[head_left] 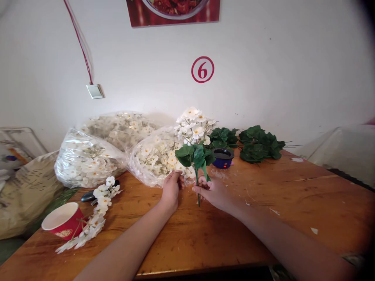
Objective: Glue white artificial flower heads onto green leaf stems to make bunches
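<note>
My right hand [211,191] grips the green stem of an artificial flower bouquet [197,156] between thumb and fingers. The bouquet stands upright, with green leaves below a cluster of white, yellow-centred flowers [195,125]. A narrow green piece [205,171], a leaf or a strip, hangs beside the stem above my fingers. My left hand [172,188] is just left of the stem and apart from it, its fingers curled together; anything pinched in them is hidden. Behind it lies a clear plastic bag of white flowers [158,156].
More bagged white flowers [90,164] lie at the left. A red paper cup [66,220] and a white flower garland [99,212] sit at the front left, near a dark object [88,196]. Right of the bouquet are a blue pot [223,159] with a red light and leaf bunches [259,144].
</note>
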Motion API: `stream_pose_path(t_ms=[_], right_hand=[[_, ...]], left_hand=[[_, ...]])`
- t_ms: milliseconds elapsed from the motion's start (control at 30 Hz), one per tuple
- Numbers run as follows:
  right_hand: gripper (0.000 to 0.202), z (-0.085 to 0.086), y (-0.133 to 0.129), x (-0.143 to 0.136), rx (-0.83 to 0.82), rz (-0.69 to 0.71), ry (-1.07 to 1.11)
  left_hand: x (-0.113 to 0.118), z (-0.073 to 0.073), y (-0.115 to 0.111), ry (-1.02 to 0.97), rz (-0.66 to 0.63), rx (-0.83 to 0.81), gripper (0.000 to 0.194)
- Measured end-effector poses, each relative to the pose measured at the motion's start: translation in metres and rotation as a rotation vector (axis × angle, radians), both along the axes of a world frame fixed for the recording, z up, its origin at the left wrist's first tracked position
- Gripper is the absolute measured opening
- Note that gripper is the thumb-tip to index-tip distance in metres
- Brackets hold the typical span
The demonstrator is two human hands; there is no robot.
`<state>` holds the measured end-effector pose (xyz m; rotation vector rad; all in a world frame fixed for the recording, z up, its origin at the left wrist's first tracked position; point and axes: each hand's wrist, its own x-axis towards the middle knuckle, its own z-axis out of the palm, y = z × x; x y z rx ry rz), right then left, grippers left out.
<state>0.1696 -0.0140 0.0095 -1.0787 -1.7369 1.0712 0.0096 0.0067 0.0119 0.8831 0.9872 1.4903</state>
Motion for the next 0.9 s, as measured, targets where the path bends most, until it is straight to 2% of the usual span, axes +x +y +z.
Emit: stream_pose_path(t_ms=[100,300,600,800,900], right_hand=[[0.019,-0.002,0.001,0.0,0.016,-0.024,0.003],[0.027,-0.004,0.004,0.004,0.166,-0.092,-0.051],[0.03,-0.004,0.005,0.004,0.182,-0.096,-0.053],[0.028,0.012,-0.001,0.008,0.154,-0.116,0.025],[0.029,0.025,-0.004,0.017,0.18,-0.187,0.18]], left_hand=[[0.001,-0.001,0.0,0.024,-0.017,0.025,0.023],[0.001,-0.006,0.0,0.086,-0.068,0.075,0.025],[0.004,-0.009,-0.002,0.187,-0.12,0.107,0.035],[0.005,-0.012,-0.001,0.207,-0.147,0.151,0.025],[0.004,-0.01,-0.002,0.237,-0.146,0.148,0.022]])
